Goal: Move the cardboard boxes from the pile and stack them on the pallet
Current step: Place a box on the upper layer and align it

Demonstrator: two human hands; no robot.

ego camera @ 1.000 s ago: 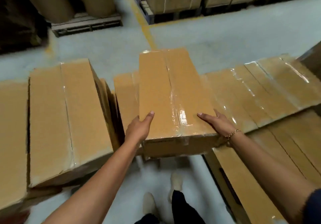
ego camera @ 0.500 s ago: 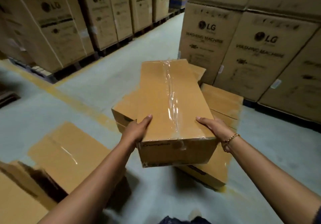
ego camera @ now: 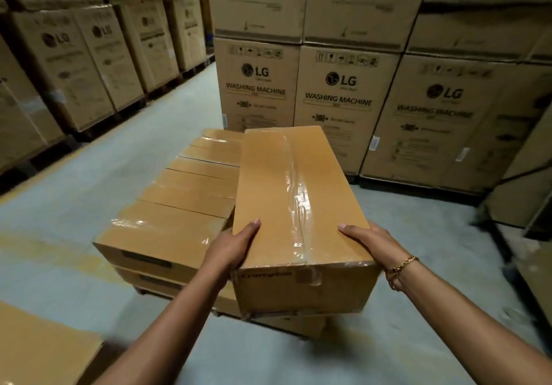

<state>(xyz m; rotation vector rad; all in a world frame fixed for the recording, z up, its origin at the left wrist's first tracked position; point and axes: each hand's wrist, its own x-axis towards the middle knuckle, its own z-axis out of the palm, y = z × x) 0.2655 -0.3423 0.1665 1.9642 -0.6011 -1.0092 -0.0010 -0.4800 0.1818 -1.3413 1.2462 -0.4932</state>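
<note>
I hold a long brown cardboard box (ego camera: 289, 199) sealed with clear tape, its short end toward me. My left hand (ego camera: 233, 247) grips its near left corner and my right hand (ego camera: 370, 241) grips its near right corner. The box hangs above the right side of a stack of like boxes (ego camera: 179, 205) standing side by side in two layers on the floor. The pallet beneath that stack is mostly hidden. A box from the pile (ego camera: 38, 351) shows at the lower left corner.
Tall LG washing machine cartons (ego camera: 337, 100) form a wall right behind the stack. More cartons on pallets (ego camera: 74, 65) line the left side. A grey concrete aisle (ego camera: 167, 121) runs between them. Other cartons (ego camera: 525, 193) stand at the right edge.
I have turned away from the pile with the box in both hands. The stack of boxes and the washing machine cartons have come closer and now fill the view.
</note>
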